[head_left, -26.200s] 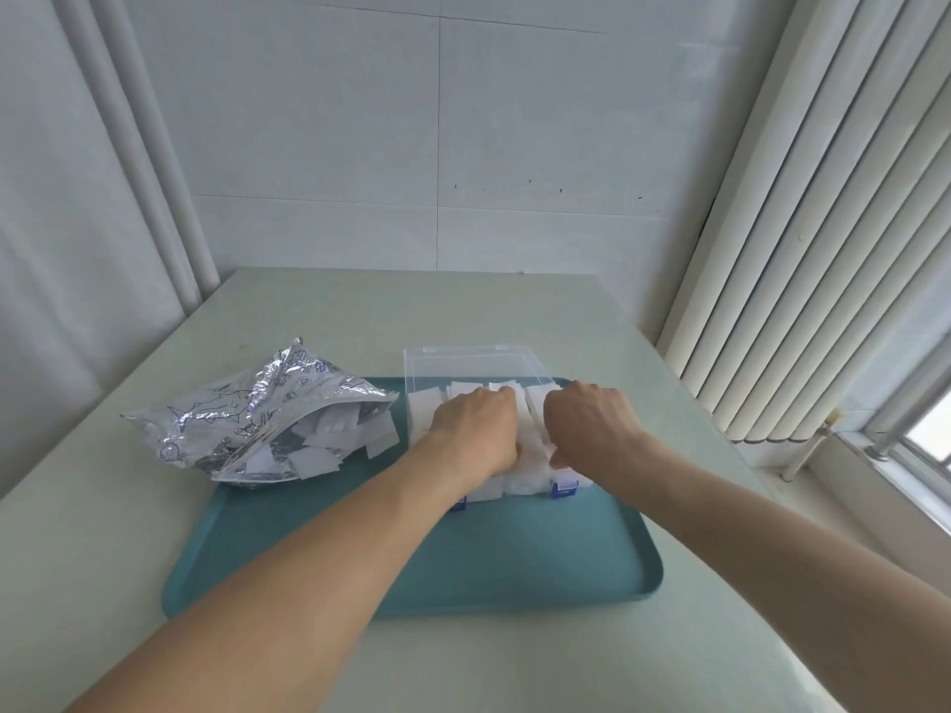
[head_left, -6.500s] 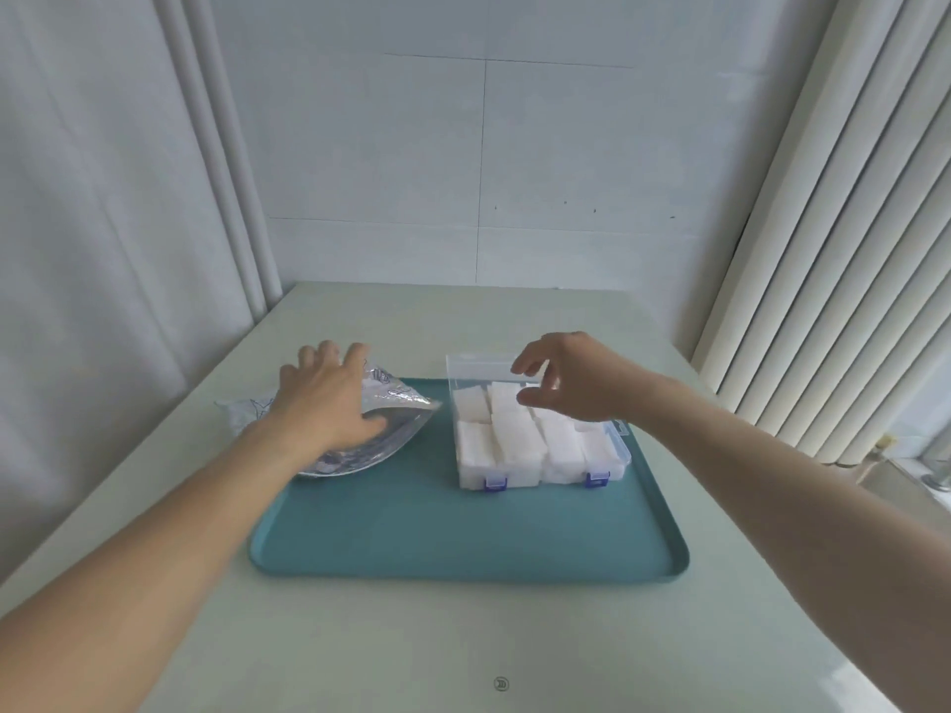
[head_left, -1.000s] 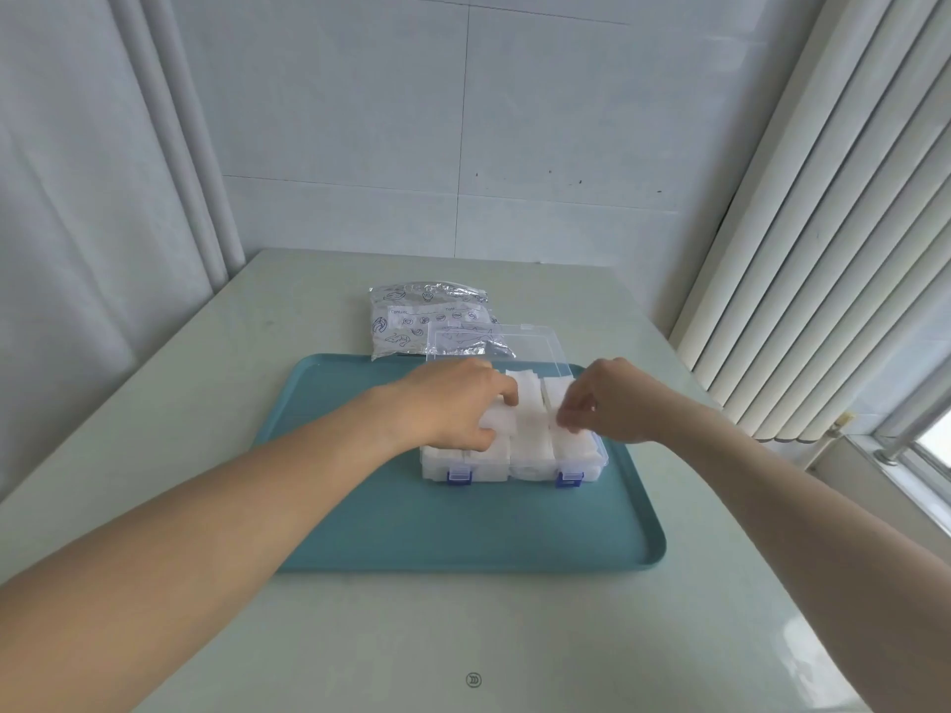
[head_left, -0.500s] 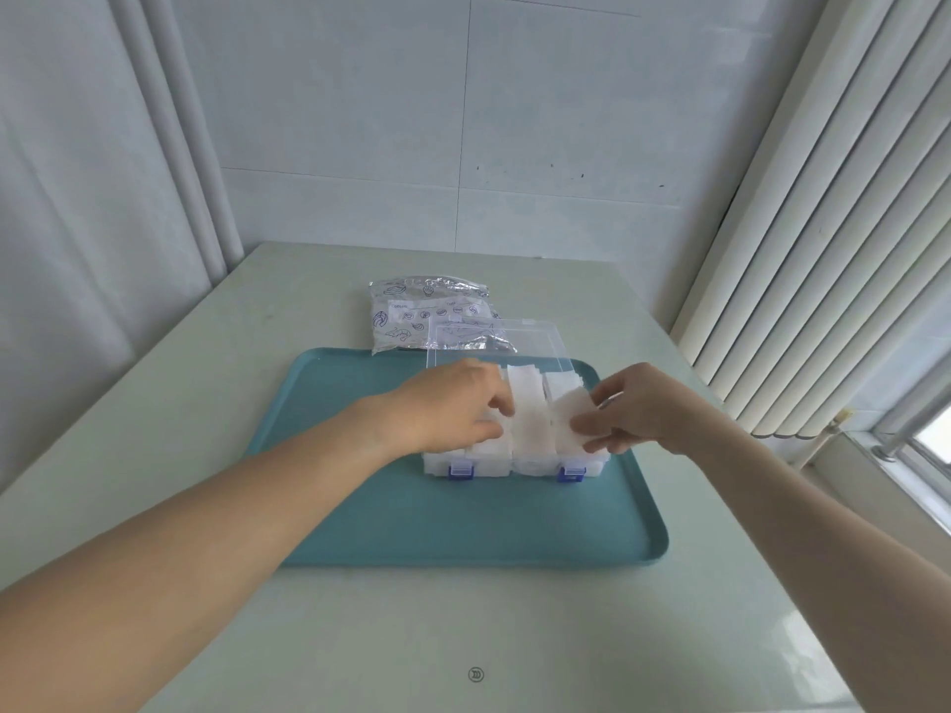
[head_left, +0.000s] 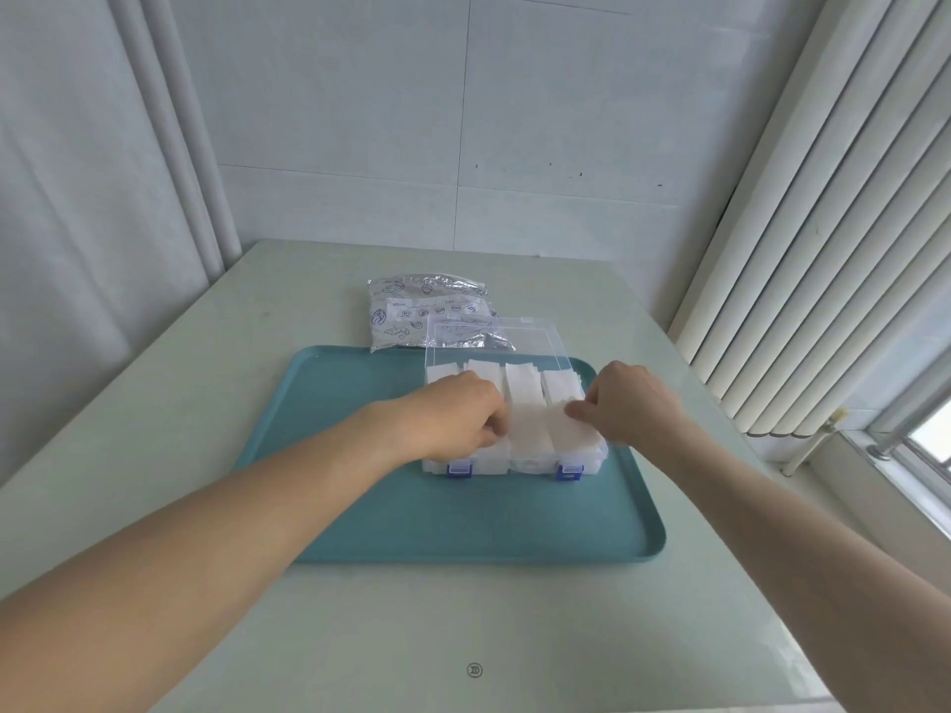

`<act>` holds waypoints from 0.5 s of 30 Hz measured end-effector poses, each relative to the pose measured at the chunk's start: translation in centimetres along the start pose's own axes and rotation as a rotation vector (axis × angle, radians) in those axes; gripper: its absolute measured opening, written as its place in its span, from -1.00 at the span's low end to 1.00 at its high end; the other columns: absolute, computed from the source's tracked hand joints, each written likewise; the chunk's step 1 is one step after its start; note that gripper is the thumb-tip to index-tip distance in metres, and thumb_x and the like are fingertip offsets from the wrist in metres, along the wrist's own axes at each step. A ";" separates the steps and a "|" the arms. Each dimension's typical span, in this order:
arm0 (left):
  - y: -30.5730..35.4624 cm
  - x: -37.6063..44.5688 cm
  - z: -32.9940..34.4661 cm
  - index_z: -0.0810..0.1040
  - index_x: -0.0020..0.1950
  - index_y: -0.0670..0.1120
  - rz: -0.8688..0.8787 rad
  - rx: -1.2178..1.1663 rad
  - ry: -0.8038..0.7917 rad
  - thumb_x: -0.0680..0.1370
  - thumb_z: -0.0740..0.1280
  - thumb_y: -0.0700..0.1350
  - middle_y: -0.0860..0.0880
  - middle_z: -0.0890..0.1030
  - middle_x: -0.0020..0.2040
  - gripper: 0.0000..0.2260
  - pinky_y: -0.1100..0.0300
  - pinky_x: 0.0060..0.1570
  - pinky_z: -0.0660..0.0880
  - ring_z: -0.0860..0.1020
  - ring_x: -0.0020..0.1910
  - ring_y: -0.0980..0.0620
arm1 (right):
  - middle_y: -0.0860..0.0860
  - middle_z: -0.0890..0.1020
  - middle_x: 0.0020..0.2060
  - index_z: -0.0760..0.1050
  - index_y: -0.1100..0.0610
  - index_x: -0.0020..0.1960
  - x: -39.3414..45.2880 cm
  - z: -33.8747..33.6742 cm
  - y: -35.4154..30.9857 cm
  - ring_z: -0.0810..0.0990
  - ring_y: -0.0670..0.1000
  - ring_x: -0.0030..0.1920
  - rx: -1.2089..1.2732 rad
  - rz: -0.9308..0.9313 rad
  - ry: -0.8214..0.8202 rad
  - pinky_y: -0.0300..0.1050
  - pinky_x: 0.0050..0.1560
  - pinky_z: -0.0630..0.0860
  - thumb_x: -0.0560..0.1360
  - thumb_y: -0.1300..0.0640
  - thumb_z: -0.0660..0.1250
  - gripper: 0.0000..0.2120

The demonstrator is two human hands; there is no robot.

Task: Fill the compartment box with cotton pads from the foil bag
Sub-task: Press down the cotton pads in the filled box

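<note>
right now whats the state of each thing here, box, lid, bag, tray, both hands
compartment box: open, packed with white cotton pads, on the tray
lid: raised behind the box
blue latches: undone
foil bag: lying flat on the table beyond the tray
tray: flat on the table, holding the box
left hand: fingers curled down onto the pads
right hand: pinching a pad at the box's right side
</note>
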State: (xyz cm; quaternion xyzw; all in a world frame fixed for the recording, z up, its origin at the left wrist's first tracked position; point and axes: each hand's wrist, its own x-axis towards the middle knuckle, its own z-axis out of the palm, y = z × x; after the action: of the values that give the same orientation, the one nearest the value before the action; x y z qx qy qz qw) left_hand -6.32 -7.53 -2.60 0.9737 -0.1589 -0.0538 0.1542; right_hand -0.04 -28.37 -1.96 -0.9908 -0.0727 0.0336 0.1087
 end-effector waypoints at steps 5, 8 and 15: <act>-0.6 -0.1 -0.2 0.67 0.12 -0.08 0.004 -0.048 0.045 0.54 0.41 -0.15 0.18 0.57 -0.16 -0.83 0.30 -0.07 0.39 0.50 -0.12 0.12 | 0.03 0.57 -0.18 0.57 0.10 -0.05 -0.2 0.3 -0.9 0.53 0.11 -0.21 -0.235 -0.059 0.029 -0.14 -0.27 0.37 0.38 -0.12 0.56 -0.65; -1.2 0.1 -0.8 0.67 0.06 -0.10 -0.017 -0.125 0.148 0.53 0.43 -0.14 0.05 0.68 -0.05 -0.88 0.39 -0.17 0.41 0.55 -0.16 0.15 | 0.01 0.61 -0.12 0.58 0.07 -0.04 0.6 -0.5 -1.1 0.57 0.09 -0.11 -0.199 -0.141 -0.006 -0.11 -0.19 0.46 0.31 0.00 0.63 -0.67; -2.3 1.0 -0.2 0.46 0.39 -0.06 -0.192 0.030 0.256 0.61 0.30 0.02 -0.12 0.43 0.26 -0.63 0.04 0.24 0.41 0.40 0.30 -0.10 | -0.11 0.66 -0.18 0.67 -0.02 -0.04 0.9 -1.4 -1.4 0.63 0.01 -0.09 -0.151 -0.341 -0.113 -0.02 -0.02 0.61 0.26 0.07 0.67 -0.68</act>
State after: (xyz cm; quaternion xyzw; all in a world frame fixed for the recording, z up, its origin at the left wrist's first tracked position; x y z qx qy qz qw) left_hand -4.68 -5.73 -3.22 0.9855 -0.0451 0.0584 0.1526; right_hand 0.79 -27.22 -0.31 -0.9660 -0.2480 0.0647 0.0337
